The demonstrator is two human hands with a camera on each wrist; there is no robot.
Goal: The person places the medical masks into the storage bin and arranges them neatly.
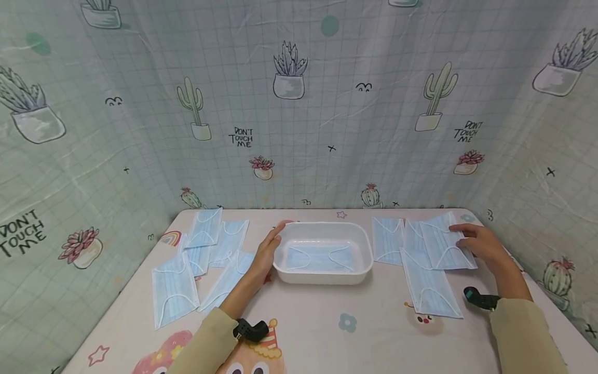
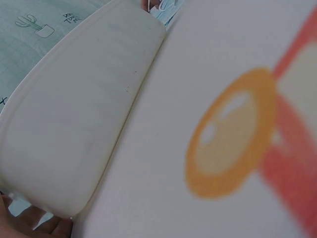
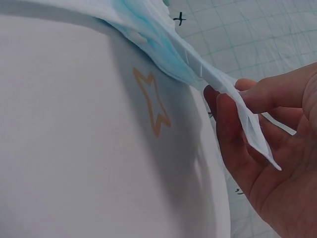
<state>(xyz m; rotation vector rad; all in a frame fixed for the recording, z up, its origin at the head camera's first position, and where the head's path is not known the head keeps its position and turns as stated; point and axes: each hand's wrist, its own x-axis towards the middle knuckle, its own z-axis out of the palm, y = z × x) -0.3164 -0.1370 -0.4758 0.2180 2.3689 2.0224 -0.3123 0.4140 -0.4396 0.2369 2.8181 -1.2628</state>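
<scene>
My left hand (image 1: 266,252) rests against the left end of a white plastic container (image 1: 322,279), fingers along its outer wall near the rim. In the left wrist view, its fingers (image 2: 47,223) touch the container's end, low by the table. Inside the container lies a light blue face mask (image 1: 320,258) with white ear loops. On the right, my right hand (image 1: 483,244) pinches the edge of another face mask (image 1: 446,241) between thumb and fingers. The right wrist view shows this edge bent between the fingers, with part of the mask lifted off the table.
Beside the held mask lie several more masks, one (image 1: 388,240) near the container and another (image 1: 432,288) toward the front. A group of masks (image 1: 175,291) overlaps at the left. A patterned cloth (image 1: 327,114) hangs behind the table (image 1: 374,327).
</scene>
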